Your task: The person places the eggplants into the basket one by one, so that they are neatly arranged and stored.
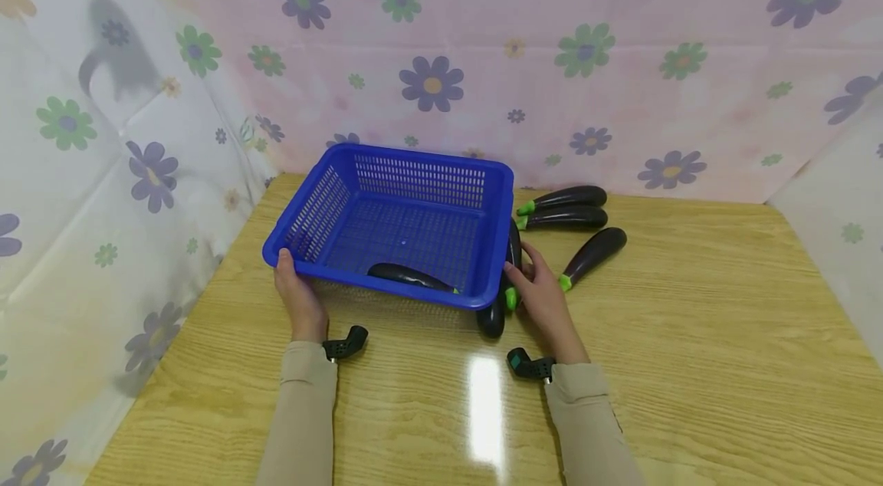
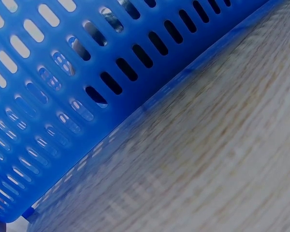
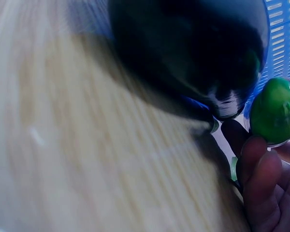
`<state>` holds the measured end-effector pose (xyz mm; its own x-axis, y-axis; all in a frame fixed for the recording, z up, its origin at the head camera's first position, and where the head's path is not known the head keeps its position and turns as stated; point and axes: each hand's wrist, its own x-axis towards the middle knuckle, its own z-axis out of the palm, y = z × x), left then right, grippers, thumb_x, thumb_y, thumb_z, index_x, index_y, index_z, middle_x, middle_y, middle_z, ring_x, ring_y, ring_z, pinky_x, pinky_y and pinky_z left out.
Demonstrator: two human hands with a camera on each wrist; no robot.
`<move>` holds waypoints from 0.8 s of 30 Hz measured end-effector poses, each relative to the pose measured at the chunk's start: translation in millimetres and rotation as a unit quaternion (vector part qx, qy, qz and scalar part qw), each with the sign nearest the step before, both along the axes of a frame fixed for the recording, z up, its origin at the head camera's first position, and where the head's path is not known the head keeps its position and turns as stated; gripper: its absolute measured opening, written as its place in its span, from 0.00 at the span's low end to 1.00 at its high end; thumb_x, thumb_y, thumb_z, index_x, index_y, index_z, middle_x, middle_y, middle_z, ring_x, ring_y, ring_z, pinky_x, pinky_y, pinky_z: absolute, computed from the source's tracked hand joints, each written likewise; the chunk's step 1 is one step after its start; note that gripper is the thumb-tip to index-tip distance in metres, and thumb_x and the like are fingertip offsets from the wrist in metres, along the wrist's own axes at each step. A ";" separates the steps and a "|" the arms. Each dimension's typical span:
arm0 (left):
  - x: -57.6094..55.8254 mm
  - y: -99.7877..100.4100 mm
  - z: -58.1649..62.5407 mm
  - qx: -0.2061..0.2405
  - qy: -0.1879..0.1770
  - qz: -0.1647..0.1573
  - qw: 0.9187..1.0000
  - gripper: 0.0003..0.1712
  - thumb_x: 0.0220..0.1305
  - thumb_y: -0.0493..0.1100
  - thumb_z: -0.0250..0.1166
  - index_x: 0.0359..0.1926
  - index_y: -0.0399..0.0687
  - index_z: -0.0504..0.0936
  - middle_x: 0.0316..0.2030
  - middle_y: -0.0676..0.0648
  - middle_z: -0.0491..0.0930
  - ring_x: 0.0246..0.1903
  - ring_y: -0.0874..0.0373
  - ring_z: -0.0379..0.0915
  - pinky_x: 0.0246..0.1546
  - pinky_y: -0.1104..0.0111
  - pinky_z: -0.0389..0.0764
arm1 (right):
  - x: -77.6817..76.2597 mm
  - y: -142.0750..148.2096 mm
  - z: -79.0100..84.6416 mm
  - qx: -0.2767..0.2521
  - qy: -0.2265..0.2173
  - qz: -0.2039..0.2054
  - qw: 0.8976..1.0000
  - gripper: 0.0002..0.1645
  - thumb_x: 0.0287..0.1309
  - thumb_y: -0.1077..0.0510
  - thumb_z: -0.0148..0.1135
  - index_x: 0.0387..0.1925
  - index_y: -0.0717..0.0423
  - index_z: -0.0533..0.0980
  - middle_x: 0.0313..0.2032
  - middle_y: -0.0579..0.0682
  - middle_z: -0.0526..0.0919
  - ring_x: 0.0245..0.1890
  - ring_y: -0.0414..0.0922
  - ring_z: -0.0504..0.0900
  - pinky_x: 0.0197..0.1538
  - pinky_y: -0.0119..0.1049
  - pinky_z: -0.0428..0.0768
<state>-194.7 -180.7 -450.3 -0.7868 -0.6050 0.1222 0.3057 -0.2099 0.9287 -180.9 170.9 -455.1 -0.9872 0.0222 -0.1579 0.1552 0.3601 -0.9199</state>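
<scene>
A blue plastic basket [image 1: 403, 221] with slotted walls sits in front of me. One dark eggplant [image 1: 407, 274] lies inside along its near wall. My left hand [image 1: 298, 298] grips the basket's near left corner, thumb over the rim and the other fingers hidden below. At the right wall, my right hand [image 1: 545, 302] holds an eggplant [image 1: 513, 248] by its stem end, the thumb reaching to the basket rim. In the right wrist view the green stem [image 3: 275, 111] shows among the fingers. Another eggplant [image 1: 491, 317] lies just left of that hand, partly behind the basket's corner.
Two eggplants [image 1: 569, 218] lie side by side near the back wall, and a third eggplant [image 1: 596, 252] lies right of my right hand. All rest on a wood-grain table [image 1: 724, 333]. Flower-patterned cloth [image 1: 476, 34] hangs behind and at the sides.
</scene>
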 end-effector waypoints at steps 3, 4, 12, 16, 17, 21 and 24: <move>0.0 -0.3 -0.4 0.002 0.002 -0.003 1.000 0.29 0.61 0.58 0.49 0.58 0.48 0.64 0.55 0.47 0.67 0.56 0.57 0.60 0.58 0.74 0.56 | 0.0 -0.1 0.3 0.006 0.006 0.001 1.000 0.44 0.50 0.29 0.49 0.66 0.40 0.52 0.51 0.51 0.74 0.34 0.47 0.76 0.27 0.38 0.76; 0.1 -0.5 -0.6 0.001 0.002 -0.005 1.000 0.29 0.61 0.59 0.49 0.58 0.48 0.64 0.55 0.47 0.67 0.56 0.58 0.60 0.58 0.73 0.55 | 0.1 -0.1 0.4 0.009 0.007 0.001 1.000 0.44 0.50 0.29 0.48 0.66 0.40 0.52 0.51 0.51 0.74 0.34 0.46 0.76 0.27 0.38 0.76; 0.8 -0.7 -1.0 -0.004 0.011 -0.013 1.000 0.29 0.61 0.58 0.49 0.58 0.48 0.64 0.55 0.46 0.67 0.56 0.57 0.59 0.59 0.71 0.55 | -0.3 0.1 -2.2 0.010 0.011 0.001 1.000 0.44 0.50 0.29 0.49 0.66 0.41 0.52 0.50 0.51 0.75 0.33 0.47 0.76 0.26 0.38 0.76; 0.1 -0.2 -1.2 -0.001 0.027 -0.012 1.000 0.29 0.61 0.57 0.49 0.58 0.46 0.65 0.55 0.45 0.67 0.55 0.55 0.60 0.59 0.70 0.56 | -0.6 0.3 -3.1 0.017 0.012 0.000 1.000 0.44 0.51 0.29 0.48 0.66 0.41 0.52 0.50 0.51 0.75 0.35 0.46 0.76 0.27 0.38 0.76; 0.0 -0.1 -1.2 -0.001 0.028 -0.012 1.000 0.29 0.61 0.57 0.49 0.58 0.46 0.65 0.55 0.45 0.67 0.55 0.55 0.60 0.59 0.70 0.56 | -0.6 0.3 -3.1 0.018 0.012 0.000 1.000 0.44 0.51 0.29 0.48 0.66 0.41 0.52 0.50 0.51 0.75 0.35 0.46 0.76 0.27 0.38 0.76; -0.1 0.3 -1.3 0.000 0.030 -0.013 0.999 0.29 0.61 0.57 0.49 0.58 0.46 0.65 0.55 0.44 0.67 0.55 0.54 0.61 0.59 0.69 0.56 | -0.6 0.5 -3.1 0.020 0.011 0.000 1.000 0.44 0.51 0.29 0.48 0.66 0.40 0.52 0.50 0.51 0.75 0.36 0.46 0.76 0.28 0.37 0.76; -0.2 0.7 -1.2 0.001 0.033 -0.013 0.999 0.29 0.61 0.57 0.49 0.58 0.45 0.65 0.55 0.44 0.67 0.55 0.54 0.61 0.59 0.69 0.56 | -0.6 0.6 -2.7 0.017 0.011 0.000 1.000 0.44 0.50 0.29 0.48 0.66 0.40 0.52 0.50 0.51 0.75 0.36 0.47 0.76 0.28 0.38 0.76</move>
